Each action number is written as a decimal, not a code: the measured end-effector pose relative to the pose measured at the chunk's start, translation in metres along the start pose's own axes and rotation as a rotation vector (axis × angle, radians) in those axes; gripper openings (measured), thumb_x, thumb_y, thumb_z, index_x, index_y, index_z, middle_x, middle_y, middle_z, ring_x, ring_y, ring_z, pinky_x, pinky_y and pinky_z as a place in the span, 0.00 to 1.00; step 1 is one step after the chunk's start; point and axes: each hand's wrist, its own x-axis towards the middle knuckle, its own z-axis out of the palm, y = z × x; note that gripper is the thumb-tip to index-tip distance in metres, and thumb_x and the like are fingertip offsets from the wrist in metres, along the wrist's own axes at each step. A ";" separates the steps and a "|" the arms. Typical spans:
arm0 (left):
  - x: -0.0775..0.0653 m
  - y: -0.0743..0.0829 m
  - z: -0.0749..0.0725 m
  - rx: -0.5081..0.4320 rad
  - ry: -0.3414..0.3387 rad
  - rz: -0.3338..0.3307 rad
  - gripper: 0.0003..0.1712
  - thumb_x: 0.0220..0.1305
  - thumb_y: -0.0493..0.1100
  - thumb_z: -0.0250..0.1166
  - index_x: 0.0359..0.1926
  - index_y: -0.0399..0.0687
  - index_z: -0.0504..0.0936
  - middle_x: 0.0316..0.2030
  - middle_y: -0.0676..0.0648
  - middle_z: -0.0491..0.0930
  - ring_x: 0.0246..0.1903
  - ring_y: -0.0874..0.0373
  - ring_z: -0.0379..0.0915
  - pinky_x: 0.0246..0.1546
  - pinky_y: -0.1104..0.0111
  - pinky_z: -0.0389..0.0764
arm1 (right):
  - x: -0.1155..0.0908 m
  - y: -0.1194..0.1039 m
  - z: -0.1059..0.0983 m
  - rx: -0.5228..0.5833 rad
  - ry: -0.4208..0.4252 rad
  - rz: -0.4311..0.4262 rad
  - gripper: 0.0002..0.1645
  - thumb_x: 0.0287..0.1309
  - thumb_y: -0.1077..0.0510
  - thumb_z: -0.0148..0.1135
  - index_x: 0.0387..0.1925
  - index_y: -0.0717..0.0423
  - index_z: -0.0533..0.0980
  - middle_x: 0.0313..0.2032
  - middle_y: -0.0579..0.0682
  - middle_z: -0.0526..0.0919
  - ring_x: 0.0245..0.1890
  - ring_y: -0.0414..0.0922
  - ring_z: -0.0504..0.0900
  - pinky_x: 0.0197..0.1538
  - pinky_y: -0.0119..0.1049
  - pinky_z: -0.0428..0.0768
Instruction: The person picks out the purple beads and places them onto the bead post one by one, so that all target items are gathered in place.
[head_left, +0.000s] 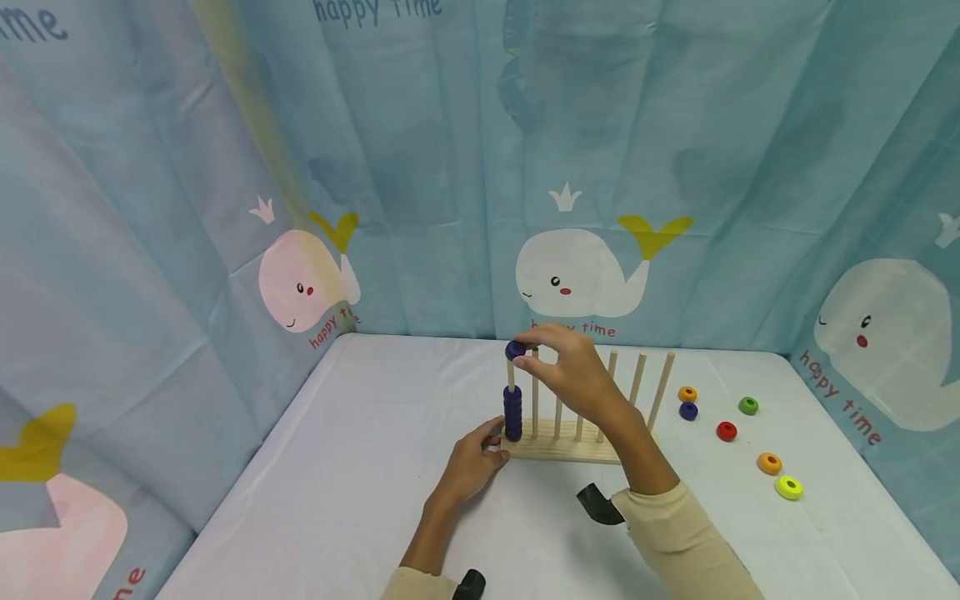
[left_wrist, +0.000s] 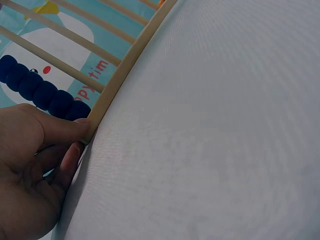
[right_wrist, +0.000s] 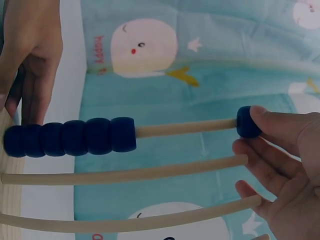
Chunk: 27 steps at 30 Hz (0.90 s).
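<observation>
A wooden peg stand (head_left: 562, 451) with a row of upright pegs stands on the table. Its leftmost peg carries a stack of several dark blue beads (head_left: 513, 413). My right hand (head_left: 572, 371) pinches another blue bead (right_wrist: 246, 123) at the top of that same peg, with a stretch of bare peg between it and the stack. In the right wrist view, its other fingers are close to the tips of the neighbouring pegs. My left hand (head_left: 474, 462) grips the left end of the stand's base, its thumb (left_wrist: 70, 131) at the corner beside the stack.
Loose beads lie on the white table (head_left: 360, 467) to the right of the stand: a blue bead (head_left: 688, 411), a red bead (head_left: 726, 432), a green bead (head_left: 747, 406), a yellow bead (head_left: 788, 487) and two orange ones. A whale-print curtain (head_left: 442, 275) surrounds the table's back and sides.
</observation>
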 end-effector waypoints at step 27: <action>-0.001 0.000 0.000 0.001 -0.008 -0.011 0.33 0.64 0.42 0.64 0.69 0.54 0.68 0.53 0.46 0.78 0.50 0.55 0.76 0.51 0.57 0.76 | 0.004 0.000 0.008 -0.041 0.017 0.051 0.20 0.59 0.54 0.69 0.53 0.49 0.80 0.48 0.43 0.82 0.47 0.41 0.78 0.49 0.42 0.77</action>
